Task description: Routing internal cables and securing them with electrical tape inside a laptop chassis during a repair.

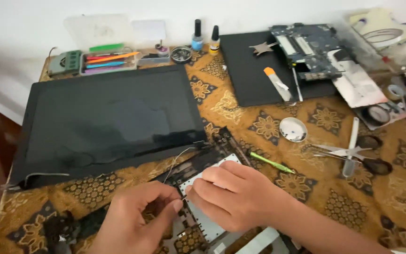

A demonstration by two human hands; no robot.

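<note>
worktop (240, 117): covered by a brown cloth with gold flower patterns
landmark: my big black screen panel (109, 120), lying flat on the cloth
behind the panel: a tray of coloured tools (108, 61) and two small bottles (205, 38)
right of the panel: a black mat (250, 75), a round metal dish (292, 129), a green-handled tool (271, 162)
farther right: scissors (353, 157)
in front of the panel: the dismantled laptop frame (207, 164) under my hands
</note>
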